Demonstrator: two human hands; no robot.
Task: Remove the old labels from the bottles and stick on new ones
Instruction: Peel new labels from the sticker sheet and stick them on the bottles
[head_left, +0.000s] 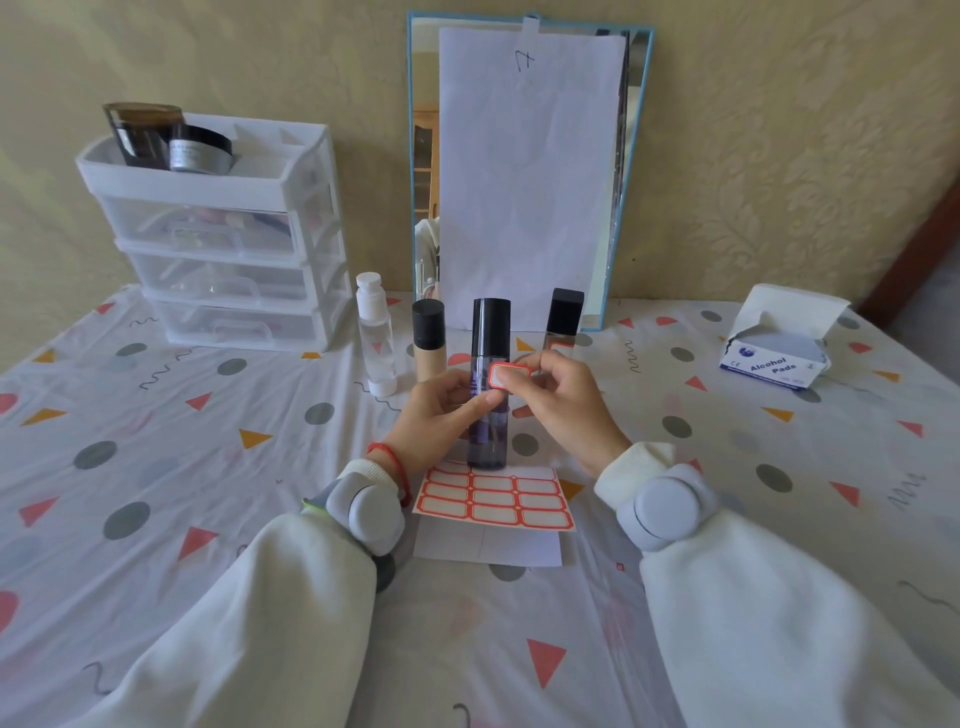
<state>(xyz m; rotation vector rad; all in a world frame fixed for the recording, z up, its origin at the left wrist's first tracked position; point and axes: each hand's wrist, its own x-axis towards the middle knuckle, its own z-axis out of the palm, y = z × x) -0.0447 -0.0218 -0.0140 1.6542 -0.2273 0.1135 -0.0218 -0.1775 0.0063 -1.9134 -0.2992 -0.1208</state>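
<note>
Red-bordered label (508, 375) pinched between our right hand (561, 402) fingertips, held against dark purple bottle (488, 384). Left hand (441, 415) wraps bottle, upright at label sheet's (493, 499) far edge. Risk: label lands crooked or creased if bottle twists in grip; adhesive may grab early, bubbling.

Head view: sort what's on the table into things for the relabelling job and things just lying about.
In the job:
- purple bottle, held by the left hand
- red-bordered label, pinched by the right hand
- label sheet
- clear bottle, beige bottle, black-capped bottle

Lying about:
- drawer unit with two jars
- mirror
- alcohol pads box
</note>
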